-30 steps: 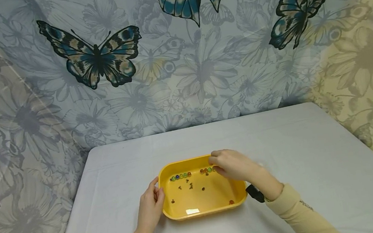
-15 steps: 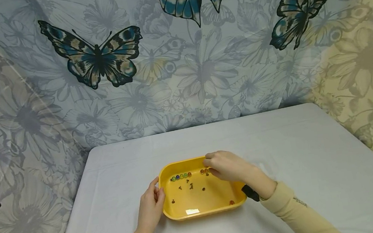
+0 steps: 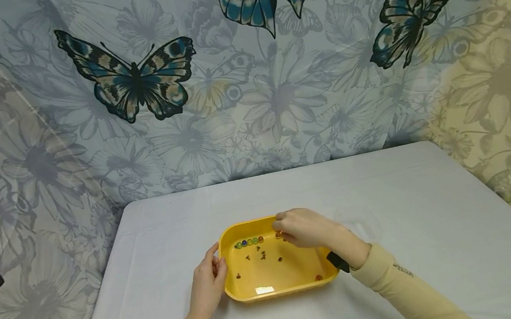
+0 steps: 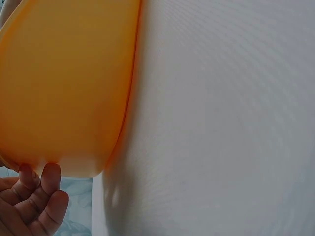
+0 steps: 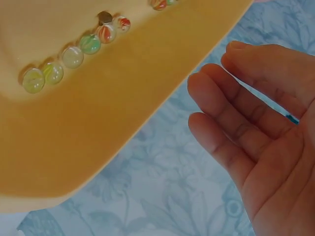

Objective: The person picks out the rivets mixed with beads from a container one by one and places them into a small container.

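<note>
A yellow plastic tray [image 3: 298, 274] lies on the white table. My left hand [image 3: 207, 288] holds its left end at the rim; in the left wrist view, curled fingertips [image 4: 50, 178] meet the tray's outer wall. Over the tray's back rim is my right hand [image 3: 304, 227], hiding part of a row of glass marbles. The right wrist view shows that hand's fingers [image 5: 216, 140] loosely bent and apart, beside the rim, with nothing between them. Swirled marbles [image 5: 90, 44] line the tray's back side there. Another row of marbles [image 3: 249, 242] sits at the back left.
Several small dark pieces [image 3: 263, 255] are scattered on the tray floor. One orange marble [image 3: 318, 278] lies in the front right corner. White cloth covers the table [image 3: 414, 204]; a butterfly-print curtain [image 3: 277, 103] stands behind it.
My right hand has slid left along the tray's back rim, now covering more of the right-hand row of marbles. My left hand keeps its place on the tray.
</note>
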`<state>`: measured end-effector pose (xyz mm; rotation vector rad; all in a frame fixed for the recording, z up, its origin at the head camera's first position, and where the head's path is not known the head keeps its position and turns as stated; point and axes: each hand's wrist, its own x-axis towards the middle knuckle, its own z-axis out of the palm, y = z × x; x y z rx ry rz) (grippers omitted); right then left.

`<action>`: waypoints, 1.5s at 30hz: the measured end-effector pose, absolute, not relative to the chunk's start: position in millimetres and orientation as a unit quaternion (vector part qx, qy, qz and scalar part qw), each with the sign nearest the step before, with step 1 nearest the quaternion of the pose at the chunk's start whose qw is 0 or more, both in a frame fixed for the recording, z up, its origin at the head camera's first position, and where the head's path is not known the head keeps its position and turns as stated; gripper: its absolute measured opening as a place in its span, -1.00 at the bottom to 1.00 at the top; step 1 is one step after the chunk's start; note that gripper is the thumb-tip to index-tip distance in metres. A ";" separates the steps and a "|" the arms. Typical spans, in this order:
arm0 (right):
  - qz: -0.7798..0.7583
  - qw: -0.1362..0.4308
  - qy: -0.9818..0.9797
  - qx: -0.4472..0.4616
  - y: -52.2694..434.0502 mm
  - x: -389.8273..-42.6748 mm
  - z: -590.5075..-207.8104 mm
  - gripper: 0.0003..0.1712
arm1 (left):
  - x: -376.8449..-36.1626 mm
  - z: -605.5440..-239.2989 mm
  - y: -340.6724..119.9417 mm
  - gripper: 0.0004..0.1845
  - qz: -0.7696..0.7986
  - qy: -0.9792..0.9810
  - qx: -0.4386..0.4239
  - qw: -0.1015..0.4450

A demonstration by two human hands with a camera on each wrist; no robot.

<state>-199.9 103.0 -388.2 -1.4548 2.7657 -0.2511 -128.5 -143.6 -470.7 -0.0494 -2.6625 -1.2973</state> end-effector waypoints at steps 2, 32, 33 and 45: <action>-0.077 0.005 0.881 -0.467 101.6 -200.2 -388.3 -0.93 | -128.5 -470.9 -143.5 -0.57 -0.436 -0.895 -0.016 0.090; -0.051 0.068 0.874 -0.479 83.6 -203.0 -398.6 -0.94 | -128.1 -472.2 -143.1 -0.57 -0.434 -0.895 -0.020 0.098; -0.051 0.071 0.874 -0.477 83.2 -203.0 -399.0 -0.93 | -128.1 -472.3 -143.1 -0.57 -0.434 -0.895 -0.020 0.100; -0.051 0.097 0.878 -0.466 80.2 -204.2 -405.2 -0.96 | -128.3 -472.2 -142.7 -0.58 -0.435 -0.894 -0.023 0.109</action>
